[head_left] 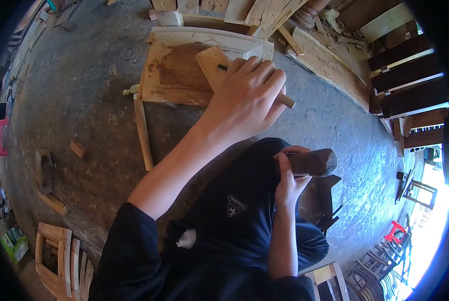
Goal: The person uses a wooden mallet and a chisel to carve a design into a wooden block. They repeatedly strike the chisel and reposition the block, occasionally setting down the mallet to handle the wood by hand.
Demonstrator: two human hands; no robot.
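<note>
My left hand (252, 93) is closed around a chisel. Its round wooden handle (286, 101) sticks out to the right and its dark tip (222, 67) to the left. Below the tip a small tan wooden piece (209, 62) lies on a wide pale board (159, 93) with a brown patch. Over my right knee, my right hand (288, 183) grips a dark, rounded wooden block (314, 163), with the fingers partly hidden behind it. On the floor left of my left forearm lies a hammer (143, 133) with a long wooden handle and a brass-coloured head.
A long plank (329, 67) lies at the upper right beside stacked dark slats (410, 78). Small wood blocks (78, 149) lie on the left floor. Wooden frames (59, 256) stand lower left, and chairs (380, 266) lower right.
</note>
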